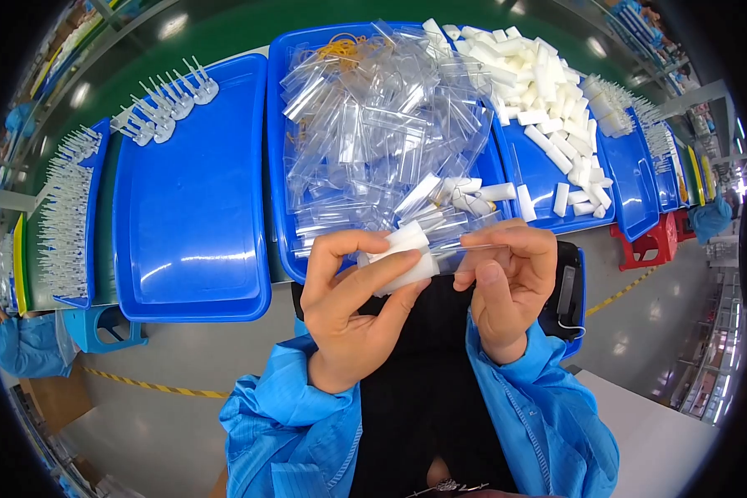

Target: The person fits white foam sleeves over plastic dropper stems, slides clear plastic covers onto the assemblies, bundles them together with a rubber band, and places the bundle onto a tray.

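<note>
My left hand (353, 328) is closed around a few short white foam blocks (415, 270), its thumb and fingers pressing them from both sides. Close beside it, my right hand (510, 290) pinches a clear plastic sleeve (483, 257) between thumb and fingers. The sleeve reaches toward the foam; whether the two touch I cannot tell. Both hands are over the near edge of the middle blue tray (277, 191). A heap of clear plastic sleeves (373, 133) fills that tray, with yellow rubber bands (339, 50) at its far side.
White foam blocks (548, 75) are heaped in the blue tray (527, 170) on the right. Another blue tray (191, 207), left, has white spiked parts (174, 95) at its far end. More such parts (66, 220) stand farther left. A red stool (647, 245) is beyond, right.
</note>
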`<control>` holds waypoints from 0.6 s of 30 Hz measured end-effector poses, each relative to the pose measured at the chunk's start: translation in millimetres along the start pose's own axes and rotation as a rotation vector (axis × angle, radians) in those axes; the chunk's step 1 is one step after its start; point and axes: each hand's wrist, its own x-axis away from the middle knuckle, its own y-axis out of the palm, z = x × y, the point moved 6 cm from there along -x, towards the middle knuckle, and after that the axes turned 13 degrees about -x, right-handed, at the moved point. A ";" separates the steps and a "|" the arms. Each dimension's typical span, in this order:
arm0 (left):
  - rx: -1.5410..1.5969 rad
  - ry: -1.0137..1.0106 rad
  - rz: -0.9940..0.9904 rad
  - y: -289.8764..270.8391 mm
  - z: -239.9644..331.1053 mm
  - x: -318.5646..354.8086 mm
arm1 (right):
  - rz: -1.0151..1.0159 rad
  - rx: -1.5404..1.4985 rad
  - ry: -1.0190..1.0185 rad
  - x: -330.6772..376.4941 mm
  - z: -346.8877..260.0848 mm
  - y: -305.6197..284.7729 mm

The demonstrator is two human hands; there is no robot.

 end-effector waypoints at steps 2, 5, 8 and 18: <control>-0.020 0.032 0.006 -1.5 3.4 -1.5 | -0.009 -0.002 -0.008 0.3 -0.2 0.1; -0.040 0.061 -0.010 -0.1 5.9 -2.0 | -0.010 0.001 -0.018 0.9 0.0 -1.9; -0.043 0.064 -0.012 -0.2 6.3 -1.1 | -0.009 -0.006 -0.004 0.7 1.9 -2.4; -0.184 0.132 -0.005 -2.8 19.3 -4.6 | 0.037 0.152 0.023 -3.9 7.0 0.2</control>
